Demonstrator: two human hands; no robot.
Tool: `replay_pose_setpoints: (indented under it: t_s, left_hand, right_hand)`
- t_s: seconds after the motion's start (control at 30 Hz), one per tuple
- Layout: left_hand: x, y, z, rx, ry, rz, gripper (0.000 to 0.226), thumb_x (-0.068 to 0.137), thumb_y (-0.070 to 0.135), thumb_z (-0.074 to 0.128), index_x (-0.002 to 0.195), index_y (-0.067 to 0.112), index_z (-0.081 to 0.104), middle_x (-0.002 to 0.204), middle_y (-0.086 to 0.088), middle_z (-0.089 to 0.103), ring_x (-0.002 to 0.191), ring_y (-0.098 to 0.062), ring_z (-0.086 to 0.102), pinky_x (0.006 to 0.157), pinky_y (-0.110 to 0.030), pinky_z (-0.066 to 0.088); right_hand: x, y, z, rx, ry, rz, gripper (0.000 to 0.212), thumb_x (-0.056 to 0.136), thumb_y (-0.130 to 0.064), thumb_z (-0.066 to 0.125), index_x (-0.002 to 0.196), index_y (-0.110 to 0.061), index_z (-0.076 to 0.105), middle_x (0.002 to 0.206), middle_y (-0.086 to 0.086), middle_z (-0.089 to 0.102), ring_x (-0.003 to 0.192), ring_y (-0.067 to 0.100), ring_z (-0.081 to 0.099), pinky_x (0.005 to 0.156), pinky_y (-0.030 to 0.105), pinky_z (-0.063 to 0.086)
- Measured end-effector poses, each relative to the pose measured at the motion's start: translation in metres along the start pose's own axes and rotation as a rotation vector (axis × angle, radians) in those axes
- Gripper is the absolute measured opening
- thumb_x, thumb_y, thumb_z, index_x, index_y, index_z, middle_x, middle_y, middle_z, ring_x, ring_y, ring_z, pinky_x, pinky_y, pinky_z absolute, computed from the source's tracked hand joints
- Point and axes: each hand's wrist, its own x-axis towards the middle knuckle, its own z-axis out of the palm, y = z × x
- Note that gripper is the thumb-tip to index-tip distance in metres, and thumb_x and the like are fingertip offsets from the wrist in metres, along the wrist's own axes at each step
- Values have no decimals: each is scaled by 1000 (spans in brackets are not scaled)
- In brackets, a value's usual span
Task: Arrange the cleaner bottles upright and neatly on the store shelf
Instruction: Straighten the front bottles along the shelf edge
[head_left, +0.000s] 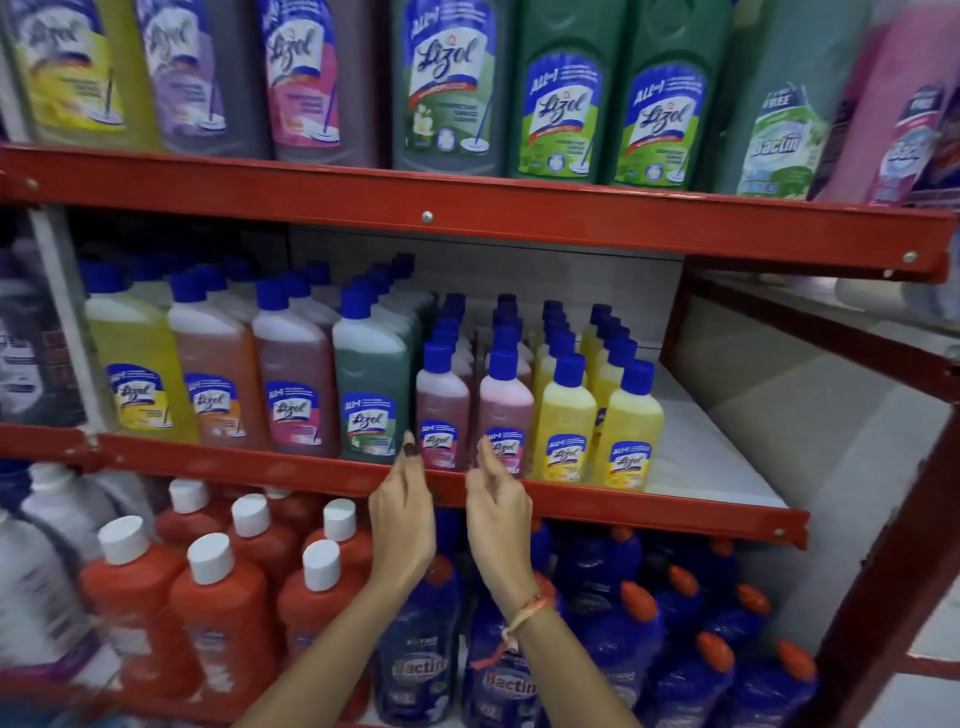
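A red-painted steel store rack (467, 208) fills the view, three tiers of it showing, and the work concerns the middle shelf (571, 506), where the cleaner bottles stand on a white board. Largest first: four tall clear plastic bottles with blue caps front the left half — yellow (137, 374), orange (218, 382), wine-pink (296, 387) and green (370, 395) — each heading a file that runs back into shadow, too dim to count. Beside them, four files of small blue-capped bottles: two pink files, led by one small pink bottle (441, 410) and another (505, 415), and two yellow files, whose front bottles (567, 423) and (629, 434) stand just as straight. Every bottle seen is upright with its label forward, so the arranging looks nearly done — the bare board at the right may yet take stock. The left hand (402, 525) and right hand (498, 519) hover loosely spread at the shelf lip, gripping nothing, either side of the first small pink bottle.
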Motion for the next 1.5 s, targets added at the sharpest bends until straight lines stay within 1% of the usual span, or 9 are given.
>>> replay_pose_setpoints:
  t_s: [0.23, 0.37, 0.77, 0.9, 0.97, 1.1, 1.2, 1.3, 1.5]
  left_hand:
    - [12, 7, -2, 36, -65, -47, 43, 100, 32, 27, 110, 8, 62, 120, -18, 64, 118, -34, 53, 85, -29, 33]
    - [18, 1, -5, -29, -114, -79, 49, 95, 37, 26, 117, 9, 61, 127, -17, 62, 124, -31, 53, 106, -40, 37]
    - [22, 1, -10, -67, -172, -125, 81, 68, 62, 21, 120, 12, 59, 131, -13, 60, 127, -29, 51, 112, -47, 33]
    - [28, 2, -13, -104, -216, -161, 34, 83, 53, 29, 79, 36, 58, 100, 9, 64, 100, -12, 58, 92, -29, 43]
    - [31, 0, -17, -133, -219, -137, 29, 93, 41, 32, 79, 40, 57, 97, 11, 63, 92, -5, 59, 83, -21, 43]
    - [39, -11, -41, -242, -50, 6, 41, 95, 25, 30, 111, 16, 67, 117, -3, 69, 110, -12, 64, 101, -31, 46]
    - [51, -17, -64, -221, 119, 96, 50, 91, 40, 29, 118, 17, 64, 120, -1, 68, 115, -11, 62, 101, -30, 44]
    - [61, -23, -77, -136, 87, 32, 48, 95, 42, 31, 119, 15, 63, 116, -6, 70, 114, -18, 61, 93, -31, 43]
    - [66, -24, -85, -101, -56, -5, 41, 97, 32, 36, 100, 8, 69, 113, -18, 70, 111, -30, 60, 86, -32, 40]
  right_hand:
    - [1, -8, 14, -23, -51, 79, 46, 95, -17, 41, 141, -16, 43, 128, -4, 59, 100, 3, 53, 70, 0, 37]
    - [5, -12, 17, -41, -31, 101, 46, 95, -19, 39, 140, -14, 44, 132, 4, 60, 100, 10, 56, 86, 24, 44]
    - [4, -11, 21, -63, 11, 110, 41, 95, -24, 40, 132, -15, 56, 127, 3, 64, 82, 10, 59, 68, 23, 46]
    - [0, -15, 19, -54, 15, 123, 40, 96, -23, 41, 134, -18, 52, 111, 6, 71, 101, 15, 63, 83, 34, 51]
    - [-1, -15, 22, -51, 71, 89, 39, 96, -22, 42, 132, -17, 56, 94, -2, 72, 85, 7, 64, 75, 32, 52]
    - [-1, -14, 43, 52, 224, 37, 38, 91, -14, 45, 124, -19, 63, 86, 13, 75, 45, 7, 38, 50, 32, 39]
    - [-3, -19, 65, 57, 140, 34, 38, 91, -13, 46, 124, -22, 63, 61, -2, 64, 40, 8, 43, 49, 27, 37]
    - [2, -24, 84, 37, 93, 62, 40, 91, -11, 46, 128, -14, 59, 98, -5, 74, 88, 7, 64, 68, 19, 45]
    - [6, -22, 110, -33, 173, 86, 40, 91, -19, 45, 127, -14, 60, 131, -1, 62, 103, 12, 60, 94, 29, 47]
